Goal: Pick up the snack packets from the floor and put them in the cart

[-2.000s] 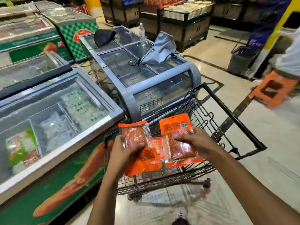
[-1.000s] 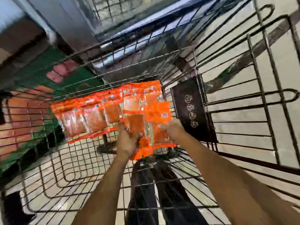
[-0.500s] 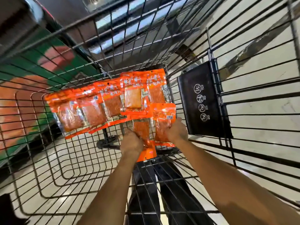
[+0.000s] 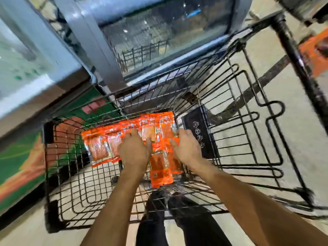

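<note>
Both the left hand (image 4: 135, 150) and right hand (image 4: 188, 150) lie spread flat on the orange snack packets (image 4: 99, 148) down in the wire cart (image 4: 71, 192), which look light, floppy and slick, so probably best pinched by the sealed edges.

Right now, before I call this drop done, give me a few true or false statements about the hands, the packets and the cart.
1. Both hands are inside the cart. True: left hand and right hand are down among the packets.
2. The packets are blue. False: they are orange.
3. The packets lie at the cart's far end. True.
4. The cart stands in an open aisle away from any freezer. False: a freezer is right ahead of it.
5. A black plaque hangs right of the packets. True.
</note>
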The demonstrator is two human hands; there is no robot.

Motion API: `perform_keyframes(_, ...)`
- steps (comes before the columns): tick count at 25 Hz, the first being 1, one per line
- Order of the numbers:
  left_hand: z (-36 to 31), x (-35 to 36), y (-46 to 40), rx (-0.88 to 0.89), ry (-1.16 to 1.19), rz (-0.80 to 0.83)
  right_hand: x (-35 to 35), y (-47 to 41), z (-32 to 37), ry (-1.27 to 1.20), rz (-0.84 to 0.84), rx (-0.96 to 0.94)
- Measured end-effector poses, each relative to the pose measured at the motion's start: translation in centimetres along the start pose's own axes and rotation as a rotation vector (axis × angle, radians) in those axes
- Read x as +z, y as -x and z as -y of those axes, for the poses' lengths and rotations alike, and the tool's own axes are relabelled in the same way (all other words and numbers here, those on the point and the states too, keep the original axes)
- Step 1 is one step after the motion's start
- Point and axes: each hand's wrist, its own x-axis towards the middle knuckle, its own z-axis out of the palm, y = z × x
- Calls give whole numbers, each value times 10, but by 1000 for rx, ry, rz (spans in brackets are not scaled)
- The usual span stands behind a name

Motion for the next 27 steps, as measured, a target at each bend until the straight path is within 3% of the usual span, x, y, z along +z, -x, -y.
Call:
perform_keyframes(5,-26,-154,60,144,-63,-304,-147,61,60,129,-279,-210)
perform_keyframes(10,-24,-288,143,38,-10,-528,-261,147,122,111,-454,-369)
perform_keyframes(14,-7,-351,224,-41,74,-636,-309,215,167,154,-481,-594)
perform_keyframes(20,65,-395,342,-162,94,-698,-313,325,231,322,-432,-806)
perform_keyframes(27,240,-400,508,-447,82,-798,-213,484,336,401,-378,-1121)
